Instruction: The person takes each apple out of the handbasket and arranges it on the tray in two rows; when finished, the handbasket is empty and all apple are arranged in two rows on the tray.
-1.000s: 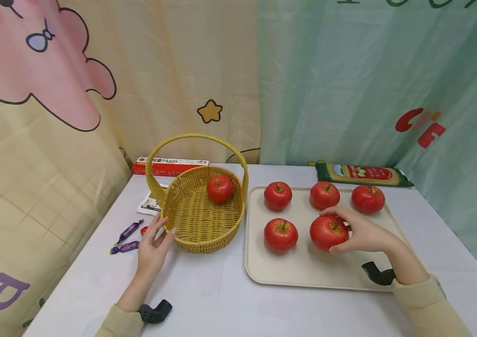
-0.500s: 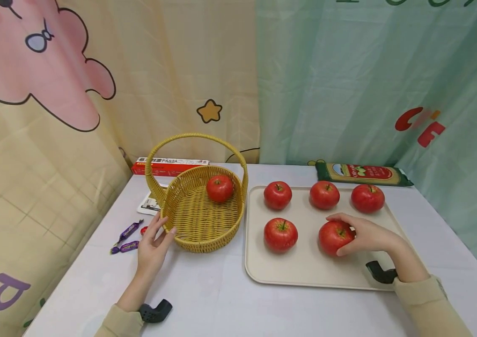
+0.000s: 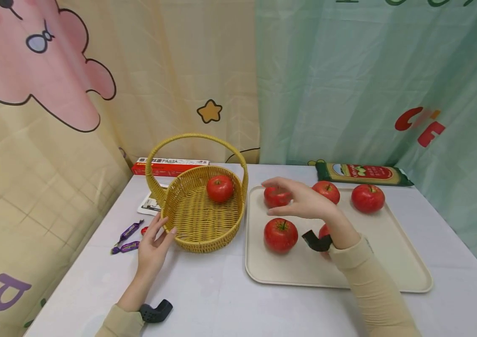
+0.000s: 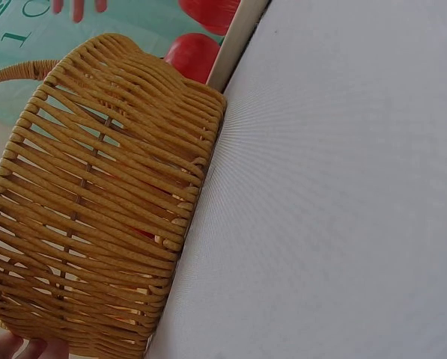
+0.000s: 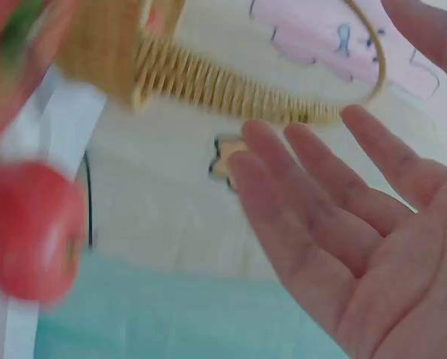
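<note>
My left hand (image 3: 151, 245) rests against the near-left wall of a yellow wicker basket (image 3: 210, 245), its fingers and thumb spread at the rim. One red apple (image 3: 220, 189) lies inside, toward the back right. In the left wrist view, fingertips (image 4: 32, 349) touch the weave. Above a beige tray (image 3: 398, 267), my right hand (image 3: 307, 200) holds nothing; its fingers are extended and apart, partly covering the back-left apple (image 3: 275, 199). The front-left apple (image 3: 281, 235) sits below that hand. Under the right wrist, another apple (image 3: 324, 230) is mostly hidden.
Two more apples, back middle (image 3: 328, 191) and back right (image 3: 367, 198), stand on the tray. Behind it lies a green package (image 3: 364, 173). A red pasta box (image 3: 168, 167), a white packet (image 3: 150, 205) and purple-wrapped candies (image 3: 128, 238) lie around the basket's left side.
My right hand first shifted the front-right apple slightly right on the tray. It has since let go and moved left and away toward the back-left apple. The left hand stays put.
</note>
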The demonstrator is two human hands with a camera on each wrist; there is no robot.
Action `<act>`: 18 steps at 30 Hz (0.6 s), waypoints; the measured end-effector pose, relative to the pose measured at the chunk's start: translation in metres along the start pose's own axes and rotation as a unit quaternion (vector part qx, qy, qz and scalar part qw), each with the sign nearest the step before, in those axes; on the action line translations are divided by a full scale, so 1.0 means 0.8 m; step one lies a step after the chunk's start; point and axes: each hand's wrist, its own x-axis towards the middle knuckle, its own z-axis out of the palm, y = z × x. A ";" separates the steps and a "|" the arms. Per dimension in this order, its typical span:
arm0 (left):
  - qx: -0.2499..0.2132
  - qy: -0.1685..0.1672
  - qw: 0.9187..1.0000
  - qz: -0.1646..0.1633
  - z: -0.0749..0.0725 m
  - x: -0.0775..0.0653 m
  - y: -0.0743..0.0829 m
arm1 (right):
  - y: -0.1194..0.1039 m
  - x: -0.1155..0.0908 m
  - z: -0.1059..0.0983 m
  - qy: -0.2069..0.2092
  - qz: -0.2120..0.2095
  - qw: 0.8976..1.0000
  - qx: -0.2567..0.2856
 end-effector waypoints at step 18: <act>0.006 -0.012 1.000 0.010 -0.002 0.000 0.000 | -0.028 0.158 0.115 0.085 -0.002 0.996 0.027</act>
